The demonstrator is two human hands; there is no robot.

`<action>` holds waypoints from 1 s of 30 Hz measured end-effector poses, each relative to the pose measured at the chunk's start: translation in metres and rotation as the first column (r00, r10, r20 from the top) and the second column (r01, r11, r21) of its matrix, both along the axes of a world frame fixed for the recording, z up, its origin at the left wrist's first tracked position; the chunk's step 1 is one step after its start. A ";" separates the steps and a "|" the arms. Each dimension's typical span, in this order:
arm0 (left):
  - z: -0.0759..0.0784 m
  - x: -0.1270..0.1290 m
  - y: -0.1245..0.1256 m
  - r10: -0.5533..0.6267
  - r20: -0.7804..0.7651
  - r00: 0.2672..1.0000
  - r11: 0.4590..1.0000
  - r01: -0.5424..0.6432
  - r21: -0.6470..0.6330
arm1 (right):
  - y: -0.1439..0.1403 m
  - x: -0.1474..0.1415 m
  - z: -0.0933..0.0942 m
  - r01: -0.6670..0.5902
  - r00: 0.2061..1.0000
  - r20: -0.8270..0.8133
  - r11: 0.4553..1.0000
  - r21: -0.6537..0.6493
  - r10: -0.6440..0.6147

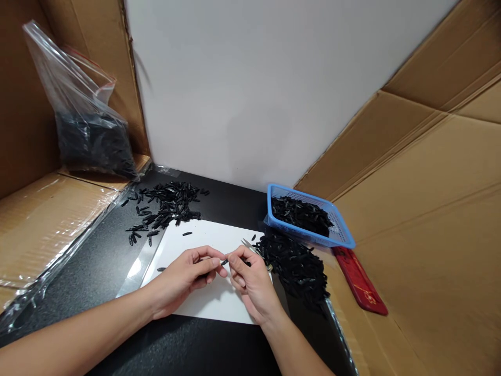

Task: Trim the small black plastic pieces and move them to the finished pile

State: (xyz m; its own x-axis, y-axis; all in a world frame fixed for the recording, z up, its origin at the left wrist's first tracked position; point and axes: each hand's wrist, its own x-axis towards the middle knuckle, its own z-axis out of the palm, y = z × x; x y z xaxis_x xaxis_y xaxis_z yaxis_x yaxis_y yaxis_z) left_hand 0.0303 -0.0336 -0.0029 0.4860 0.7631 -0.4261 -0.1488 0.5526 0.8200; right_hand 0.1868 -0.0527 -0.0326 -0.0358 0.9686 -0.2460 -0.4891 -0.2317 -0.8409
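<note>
Over a white sheet [219, 310], my left hand [191, 271] and my right hand [250, 277] meet fingertip to fingertip. Between them both hands pinch a small, slim black piece [224, 262]; its exact kind cannot be made out. Beside my right fingers the pointed metal blades of scissors [249, 244] show, their rear part hidden behind the hand. I cannot tell whether the right hand touches them. One loose black piece [187, 233] lies on the sheet above my left hand, and another [161, 269] is by the left wrist.
Loose black pieces form a pile [172, 201] at the back left and a denser heap [297, 266] on the right. A blue basket [340, 224] holds more behind that heap. A clear bag [96, 141] of dark pieces stands left. A red object [360, 282] lies right. Cardboard walls [430, 198] flank the table.
</note>
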 end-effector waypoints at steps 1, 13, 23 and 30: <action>0.000 0.000 0.000 0.001 0.017 1.000 1.000 -0.001 -0.017 | 0.000 0.001 0.000 0.004 1.000 -0.005 1.000 -0.002 -0.004; -0.001 0.000 -0.001 -0.006 -0.003 1.000 1.000 0.006 -0.001 | 0.002 0.004 0.000 -0.008 0.999 -0.050 0.999 -0.041 0.006; -0.001 0.001 -0.001 0.022 -0.002 1.000 1.000 -0.022 -0.007 | 0.002 0.005 0.002 -0.055 0.993 -0.105 0.998 -0.022 0.052; -0.006 0.001 -0.002 0.031 0.009 0.999 0.999 -0.031 -0.010 | -0.002 -0.002 0.001 -0.118 0.993 -0.009 0.992 0.034 0.118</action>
State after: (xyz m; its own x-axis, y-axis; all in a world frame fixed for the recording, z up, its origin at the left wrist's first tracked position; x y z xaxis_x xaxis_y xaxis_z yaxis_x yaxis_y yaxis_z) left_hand 0.0308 -0.0356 -0.0092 0.4661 0.7736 -0.4292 -0.1737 0.5557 0.8130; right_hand 0.1847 -0.0549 -0.0320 -0.1526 0.9652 -0.2122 -0.4694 -0.2598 -0.8439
